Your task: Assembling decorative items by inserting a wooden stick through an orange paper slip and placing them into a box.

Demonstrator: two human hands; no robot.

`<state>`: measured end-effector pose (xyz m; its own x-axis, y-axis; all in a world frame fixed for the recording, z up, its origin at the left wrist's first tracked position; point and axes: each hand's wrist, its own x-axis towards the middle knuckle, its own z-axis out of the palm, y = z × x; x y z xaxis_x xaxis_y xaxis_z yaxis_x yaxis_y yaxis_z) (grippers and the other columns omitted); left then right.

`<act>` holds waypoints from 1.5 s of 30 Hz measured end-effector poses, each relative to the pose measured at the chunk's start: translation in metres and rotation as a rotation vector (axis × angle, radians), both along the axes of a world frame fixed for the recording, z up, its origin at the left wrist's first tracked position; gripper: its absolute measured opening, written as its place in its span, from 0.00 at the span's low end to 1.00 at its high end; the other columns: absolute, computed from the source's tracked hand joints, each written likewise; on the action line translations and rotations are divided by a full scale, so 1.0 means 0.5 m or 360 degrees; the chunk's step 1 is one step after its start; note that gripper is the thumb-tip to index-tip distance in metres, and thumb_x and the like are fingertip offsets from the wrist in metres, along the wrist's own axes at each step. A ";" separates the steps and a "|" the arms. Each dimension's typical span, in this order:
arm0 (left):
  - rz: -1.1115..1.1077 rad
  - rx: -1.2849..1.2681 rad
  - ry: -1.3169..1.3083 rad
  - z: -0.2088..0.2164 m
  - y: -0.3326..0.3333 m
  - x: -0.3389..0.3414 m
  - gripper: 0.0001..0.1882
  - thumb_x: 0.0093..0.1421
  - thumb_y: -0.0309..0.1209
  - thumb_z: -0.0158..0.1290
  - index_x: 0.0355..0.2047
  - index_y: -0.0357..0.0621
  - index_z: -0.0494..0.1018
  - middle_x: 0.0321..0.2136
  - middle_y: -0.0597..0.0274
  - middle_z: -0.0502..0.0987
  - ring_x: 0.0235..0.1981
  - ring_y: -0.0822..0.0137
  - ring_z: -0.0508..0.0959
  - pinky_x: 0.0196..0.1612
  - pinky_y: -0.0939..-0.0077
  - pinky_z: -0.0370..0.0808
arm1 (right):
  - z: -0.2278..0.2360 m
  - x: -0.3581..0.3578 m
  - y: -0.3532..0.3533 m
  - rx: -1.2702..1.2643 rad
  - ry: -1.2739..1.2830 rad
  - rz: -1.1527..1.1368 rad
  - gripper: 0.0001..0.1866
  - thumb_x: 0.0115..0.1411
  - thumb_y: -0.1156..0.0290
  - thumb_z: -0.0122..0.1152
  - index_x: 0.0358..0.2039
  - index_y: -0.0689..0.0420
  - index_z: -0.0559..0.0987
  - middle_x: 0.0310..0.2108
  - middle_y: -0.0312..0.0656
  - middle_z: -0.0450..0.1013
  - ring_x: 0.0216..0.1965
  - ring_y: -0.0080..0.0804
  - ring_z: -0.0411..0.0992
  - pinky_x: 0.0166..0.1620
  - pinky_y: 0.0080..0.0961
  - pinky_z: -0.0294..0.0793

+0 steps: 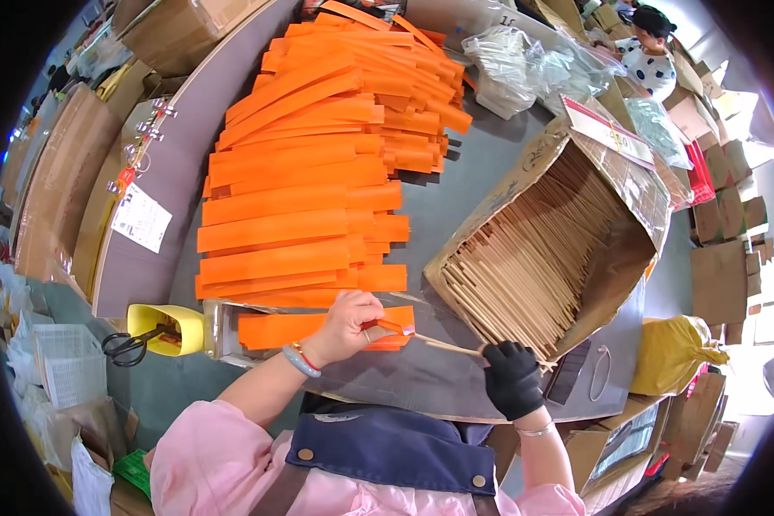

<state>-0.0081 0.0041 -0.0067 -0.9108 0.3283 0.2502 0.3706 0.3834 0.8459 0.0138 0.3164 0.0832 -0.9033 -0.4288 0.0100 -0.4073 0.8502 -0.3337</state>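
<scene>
My bare left hand [351, 327], a pale bracelet on its wrist, is closed on a folded or rolled orange strip [389, 326]. A thin wooden stick [445, 346] runs from that orange piece to my right hand [513, 378], which wears a black glove and grips the stick's other end. Under my left hand lie a few flat orange strips [275, 330]. Beyond them spreads a large pile of overlapping orange strips [292, 193]. Many wooden sticks [525, 258] fill an open cardboard box [499, 193] lying tilted beside my right hand.
Scissors [129, 346] stand in a yellow container [196, 334] at the table's left edge. A dark phone-like slab [568, 374] lies near my right hand. Plastic bags [512, 69] sit at the back. A yellow sack [675, 354] stands at right. Another person [648, 64] is at far right.
</scene>
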 end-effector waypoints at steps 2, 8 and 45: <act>-0.0002 0.0069 -0.0036 0.004 0.001 -0.001 0.09 0.52 0.31 0.64 0.31 0.44 0.76 0.32 0.66 0.75 0.35 0.62 0.74 0.43 0.68 0.64 | 0.009 -0.010 -0.009 0.0015 0.0015 0.0101 0.10 0.54 0.76 0.58 0.38 0.54 0.77 0.29 0.46 0.72 0.31 0.50 0.71 0.34 0.44 0.68; 0.0051 0.0112 -0.0149 -0.008 -0.006 -0.005 0.13 0.54 0.38 0.65 0.28 0.43 0.76 0.30 0.65 0.75 0.32 0.62 0.73 0.41 0.69 0.64 | 0.021 -0.005 0.019 -0.0004 0.0074 -0.0043 0.09 0.53 0.74 0.59 0.37 0.53 0.78 0.28 0.44 0.72 0.32 0.47 0.73 0.34 0.43 0.69; 0.0118 -0.0214 0.0067 0.010 0.019 -0.007 0.13 0.44 0.33 0.71 0.27 0.49 0.77 0.28 0.69 0.73 0.32 0.65 0.71 0.41 0.69 0.63 | -0.037 -0.030 0.070 0.0095 0.0192 -0.0471 0.10 0.54 0.72 0.59 0.38 0.56 0.72 0.33 0.48 0.71 0.38 0.51 0.70 0.42 0.45 0.69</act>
